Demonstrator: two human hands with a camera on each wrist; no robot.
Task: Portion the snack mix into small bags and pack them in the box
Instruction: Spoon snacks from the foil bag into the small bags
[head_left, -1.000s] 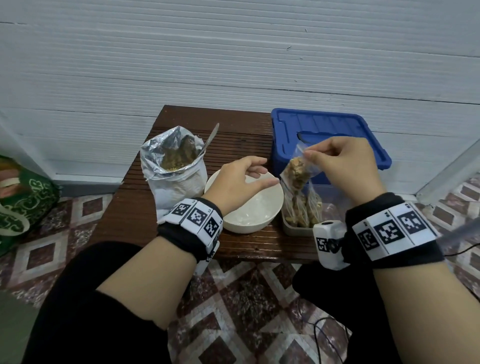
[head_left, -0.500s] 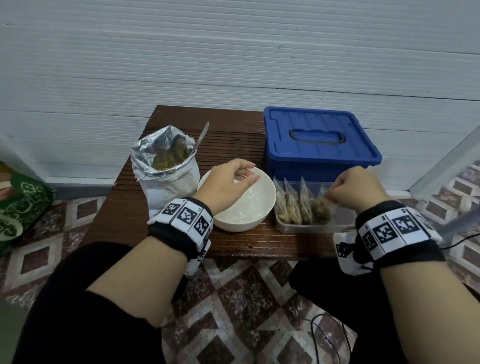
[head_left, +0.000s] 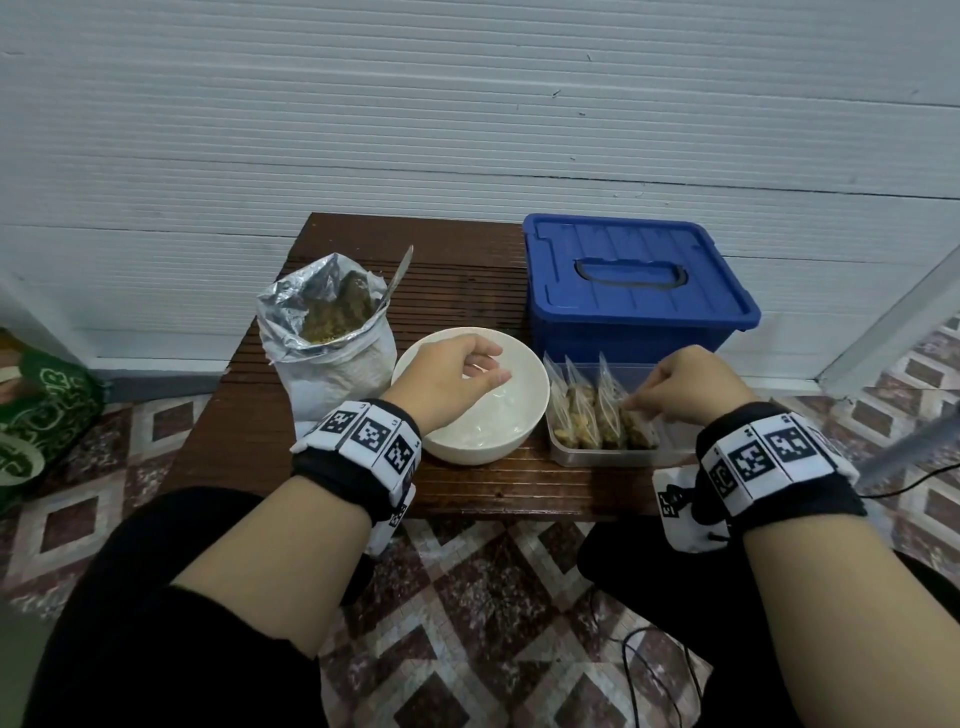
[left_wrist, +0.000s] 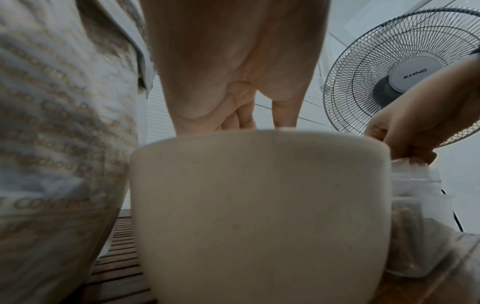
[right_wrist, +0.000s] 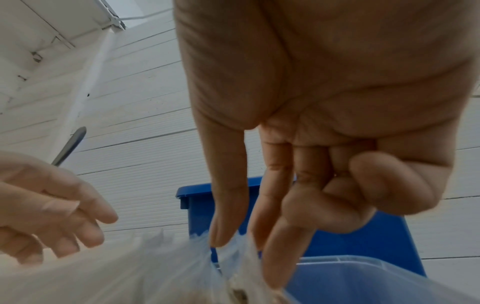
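My right hand (head_left: 636, 402) pinches the top of a filled small bag (right_wrist: 231, 255) between thumb and fingers. That bag stands in the clear plastic box (head_left: 608, 454) at the right end of a row of filled small bags (head_left: 582, 410). My left hand (head_left: 488, 371) hovers over the white bowl (head_left: 524, 415) with loosely curled fingers and holds nothing. Something clear and crumpled lies in the bowl's bottom. The open foil snack mix bag (head_left: 327, 332) stands left of the bowl, and a spoon handle (head_left: 399, 275) sticks out of it.
A blue bin with its lid on (head_left: 634, 280) stands behind the clear box on the small wooden table (head_left: 467, 280). A green bag (head_left: 36, 426) lies on the tiled floor at left. A standing fan (left_wrist: 405, 76) is at the right. My knees are at the table's front edge.
My right hand has lowered the filled bag from in front of the blue bin into the clear box beside the others. My left hand has stayed over the bowl, its fingers curling a little.
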